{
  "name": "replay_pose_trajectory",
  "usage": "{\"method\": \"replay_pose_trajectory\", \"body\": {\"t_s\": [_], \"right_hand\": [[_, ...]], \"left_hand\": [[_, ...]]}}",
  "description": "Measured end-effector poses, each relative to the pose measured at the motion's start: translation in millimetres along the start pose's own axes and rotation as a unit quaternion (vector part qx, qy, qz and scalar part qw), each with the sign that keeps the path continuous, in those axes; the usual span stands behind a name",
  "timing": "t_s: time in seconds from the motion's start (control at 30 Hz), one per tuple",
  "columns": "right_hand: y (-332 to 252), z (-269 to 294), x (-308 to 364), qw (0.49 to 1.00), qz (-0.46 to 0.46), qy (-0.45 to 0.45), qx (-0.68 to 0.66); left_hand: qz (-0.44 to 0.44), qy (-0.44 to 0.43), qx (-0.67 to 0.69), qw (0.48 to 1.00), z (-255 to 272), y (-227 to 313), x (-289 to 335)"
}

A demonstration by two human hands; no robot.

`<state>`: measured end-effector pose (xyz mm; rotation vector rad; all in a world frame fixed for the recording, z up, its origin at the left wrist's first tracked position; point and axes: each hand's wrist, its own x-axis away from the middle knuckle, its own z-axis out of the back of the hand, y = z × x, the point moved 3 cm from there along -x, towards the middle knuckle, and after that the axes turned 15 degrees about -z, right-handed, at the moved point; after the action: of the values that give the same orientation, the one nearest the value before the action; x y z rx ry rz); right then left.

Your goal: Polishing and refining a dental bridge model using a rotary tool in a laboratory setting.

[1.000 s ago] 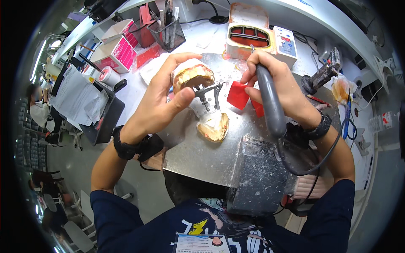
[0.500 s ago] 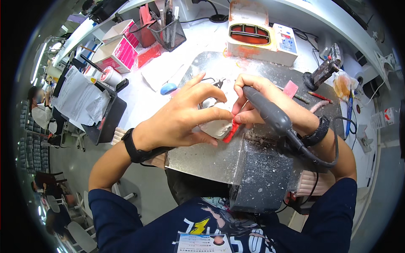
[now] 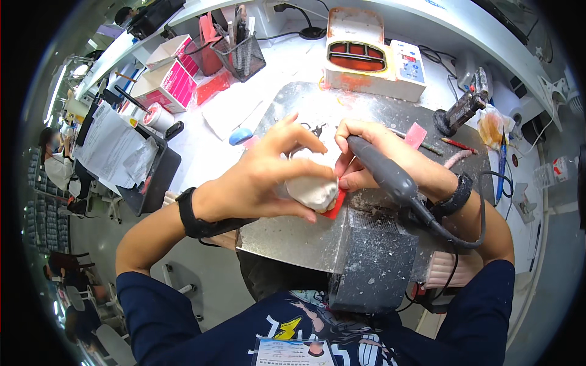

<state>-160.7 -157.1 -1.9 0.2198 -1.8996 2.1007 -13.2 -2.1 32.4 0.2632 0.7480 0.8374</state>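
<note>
In the middle of the bench, my left hand curls around a white plaster cast, fingers arched over its top and thumb along its near edge. A small red wax piece sticks out from under the cast's right side. My right hand is closed, with a dark corded handpiece lying across it. Its thumb and fingertips meet right beside the cast and the red wax. The handpiece's tip is hidden by the fingers.
A metal work board carries a dusty dark box at its near edge. Behind stands a wax heater with red wax. Pink wax and a red pencil lie right; a black tray with papers stands left.
The cast has tilted and shows more of its surface. The red wax now looks flatter, lower beside it. My left fingers have spread slightly, and my right fingertips have shifted a little.
</note>
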Motion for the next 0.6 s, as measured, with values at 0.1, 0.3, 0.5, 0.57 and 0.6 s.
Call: {"method": "replay_pose_trajectory", "body": {"t_s": [0.1,0.3,0.5,0.57,0.6], "right_hand": [[0.2,-0.7,1.3,1.0,-0.027,-0.008,-0.015],[0.8,0.9,2.2,0.999,-0.026,-0.005,-0.018],[-2.7,2.8,6.4,1.0,-0.01,-0.01,0.013],[-10.0,9.8,11.2,1.0,-0.007,0.008,0.018],[-14.8,14.7,13.8,0.999,-0.002,0.028,0.032]], "left_hand": [[-0.039,-0.06,-0.059,0.996,-5.5,1.4,-1.4],[-0.061,-0.046,-0.069,0.995,-5.9,4.2,-6.1],[-0.053,-0.05,-0.023,0.997,2.5,1.4,-6.4],[0.051,0.095,0.165,0.98,10.0,-12.3,-1.6],[0.093,0.166,0.258,0.947,10.3,-21.0,1.4]]}}
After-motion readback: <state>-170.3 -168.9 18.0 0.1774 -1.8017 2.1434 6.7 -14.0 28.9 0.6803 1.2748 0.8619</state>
